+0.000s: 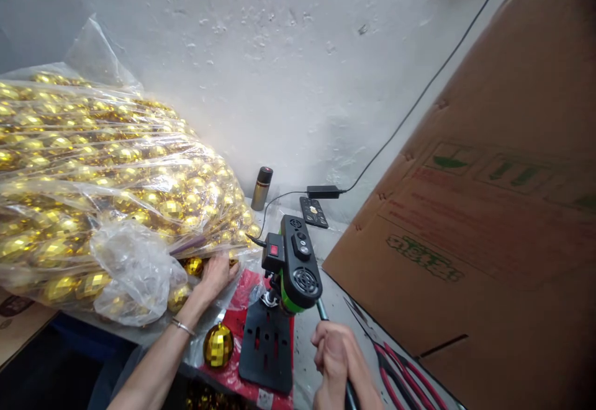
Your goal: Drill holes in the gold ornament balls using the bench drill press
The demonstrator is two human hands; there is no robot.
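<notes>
Clenching black handle, right fingers beside bare tabletop; left fingers at edge of bag, grasp unclear.

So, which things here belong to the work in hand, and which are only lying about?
Seemingly part of the work:
- bag of gold balls, left hand at its edge
- rod, held by right hand
- machine, wired to adapter
- loose ball beside machine

Seemingly just lying about:
- scissors
- bottle
- flat black thing
- carton
</notes>
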